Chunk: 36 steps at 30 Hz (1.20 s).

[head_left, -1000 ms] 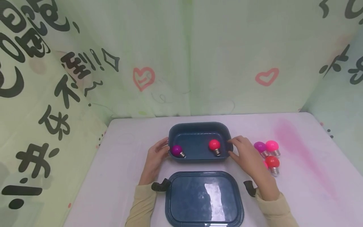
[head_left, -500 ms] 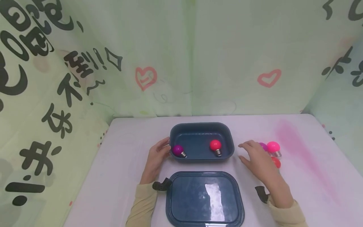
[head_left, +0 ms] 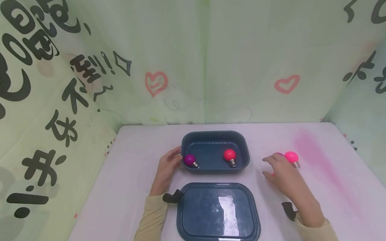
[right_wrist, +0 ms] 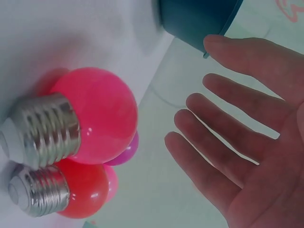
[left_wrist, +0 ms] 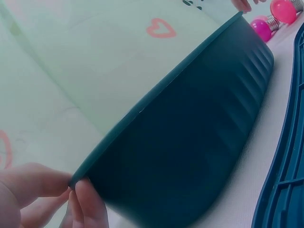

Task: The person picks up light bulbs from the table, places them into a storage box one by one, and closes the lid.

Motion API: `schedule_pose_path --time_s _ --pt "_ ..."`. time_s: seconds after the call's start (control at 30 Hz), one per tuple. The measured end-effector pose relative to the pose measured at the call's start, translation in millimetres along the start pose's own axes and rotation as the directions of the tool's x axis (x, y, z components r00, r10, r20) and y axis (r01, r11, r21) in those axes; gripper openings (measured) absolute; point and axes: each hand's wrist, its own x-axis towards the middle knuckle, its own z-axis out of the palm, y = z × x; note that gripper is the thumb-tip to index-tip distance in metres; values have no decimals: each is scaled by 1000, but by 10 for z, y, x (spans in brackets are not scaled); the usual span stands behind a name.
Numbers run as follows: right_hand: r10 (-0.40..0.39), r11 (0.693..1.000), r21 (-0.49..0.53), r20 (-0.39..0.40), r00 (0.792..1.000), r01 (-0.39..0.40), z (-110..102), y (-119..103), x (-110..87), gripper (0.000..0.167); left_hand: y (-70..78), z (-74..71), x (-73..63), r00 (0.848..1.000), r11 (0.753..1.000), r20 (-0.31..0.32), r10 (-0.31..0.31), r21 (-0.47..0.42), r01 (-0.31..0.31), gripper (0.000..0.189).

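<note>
My left hand (head_left: 165, 170) pinches the rim at the left end of a dark blue plastic box (head_left: 215, 170), thumb and fingers meeting on the edge in the left wrist view. Inside the box lie a purple light bulb (head_left: 189, 159) and a red light bulb (head_left: 230, 154). My right hand (head_left: 286, 179), fingers spread and holding nothing, is over a group of bulbs right of the box. A pink bulb (head_left: 291, 156) shows behind it; the hand mostly covers the others. In the right wrist view, a pinkish-red bulb (right_wrist: 99, 116), an orange-red bulb (right_wrist: 85, 190) and a purple bulb (right_wrist: 128, 152) sit beside the palm.
A dark blue lid (head_left: 205, 214) lies flat in front of the box, between the forearms. The white table (head_left: 135, 147) carries a pink smear at the right. Cloth curtains (head_left: 235, 60) with writing and hearts stand behind and on both sides.
My right hand has let go of the box's right end and moved right, over the loose bulbs. The left hand stays on the rim. The view has shifted slightly.
</note>
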Motion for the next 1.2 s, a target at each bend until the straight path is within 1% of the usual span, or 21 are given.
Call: schedule_pose_path --time_s 0.1,0.27,0.57,0.77,1.0,1.2 --pt "3 1000 -12 16 1000 -3 -2 23 -21 42 0 3 -1 1000 1000 -4 -2 11 2 42" --pt "47 999 -24 66 997 -45 -7 54 -40 45 4 6 2 1000 1000 -7 -2 10 2 42" --pt "87 996 -25 101 991 -85 -26 103 -99 46 -22 -3 24 1000 999 8 16 30 -16 43" --pt "76 997 -33 91 993 -74 -13 136 -142 42 -31 -2 31 1000 1000 17 19 20 -19 44" --pt "82 996 -39 122 989 -78 -6 191 -169 40 -8 4 22 1000 999 19 20 -25 -19 42" --pt "89 995 -49 141 986 -83 20 198 -197 42 -15 -6 25 1000 999 18 18 -27 -17 43"
